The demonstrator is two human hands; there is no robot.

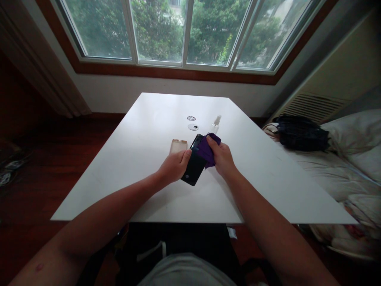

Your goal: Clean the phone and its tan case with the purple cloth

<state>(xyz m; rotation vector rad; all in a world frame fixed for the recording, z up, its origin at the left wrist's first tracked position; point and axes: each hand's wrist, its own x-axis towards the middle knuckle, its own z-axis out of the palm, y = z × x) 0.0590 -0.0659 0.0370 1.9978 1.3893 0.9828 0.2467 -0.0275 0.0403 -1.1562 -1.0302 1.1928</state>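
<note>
My left hand [175,165] is closed around the left edge of a black phone [194,167], holding it just above the white table [143,131]. My right hand [222,157] grips a purple cloth [205,149] and presses it on the phone's upper right part. A clear phone case with a tan rim [177,146] lies flat on the table just left of the phone. A small clear spray bottle [216,124] stands right behind the cloth.
Two small round discs [193,126] [191,118] lie on the table behind the phone. A bed with pale bedding [351,159] and a dark bag [300,133] stands on the right. Windows run along the far wall; dark wood floor on the left.
</note>
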